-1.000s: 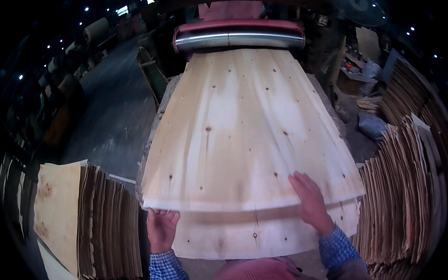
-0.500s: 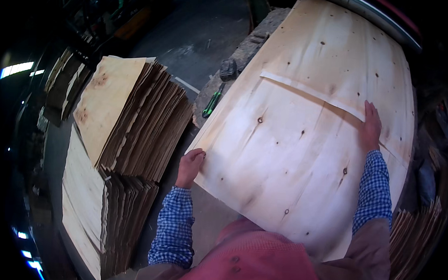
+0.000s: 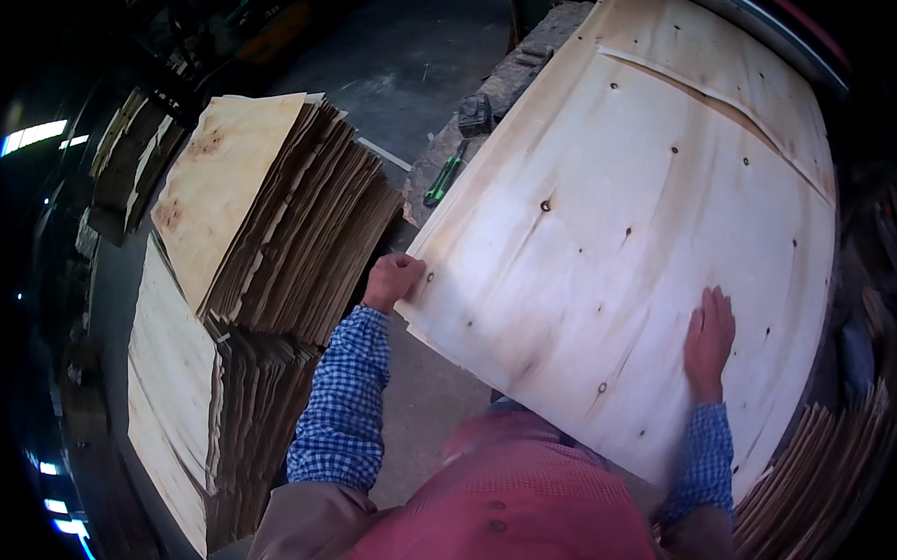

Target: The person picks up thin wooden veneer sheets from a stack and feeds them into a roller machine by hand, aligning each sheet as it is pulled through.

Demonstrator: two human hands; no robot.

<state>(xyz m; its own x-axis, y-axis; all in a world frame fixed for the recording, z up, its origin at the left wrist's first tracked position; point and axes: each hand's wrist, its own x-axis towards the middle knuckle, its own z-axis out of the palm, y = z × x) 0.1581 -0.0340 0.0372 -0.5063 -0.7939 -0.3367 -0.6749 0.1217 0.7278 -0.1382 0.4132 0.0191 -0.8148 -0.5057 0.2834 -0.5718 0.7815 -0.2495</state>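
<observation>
A large, pale wood veneer sheet [image 3: 589,276] with dark knots lies before me on top of another sheet [image 3: 718,57]. Its far edge bows up slightly, leaving a shadowed gap. At its near left corner, my left hand [image 3: 392,282] is closed, gripping the sheet's edge between thumb and fingers. My right hand [image 3: 709,341] rests flat on the right part of the sheet, fingers stretched out and holding nothing.
Tall stacks of veneer [image 3: 301,224] stand at my left, and more sheets [image 3: 815,476] at the lower right. A green-and-black utility knife [image 3: 443,181] and a dark block-like object [image 3: 474,114] lie on a rough ledge [image 3: 429,159] beyond the left edge. A metal bar [image 3: 780,29] crosses the far end.
The upper veneer sheet has slid away from me and to the right over the one beneath. My right hand has left its far edge and come back nearer; my left hand still grips the corner.
</observation>
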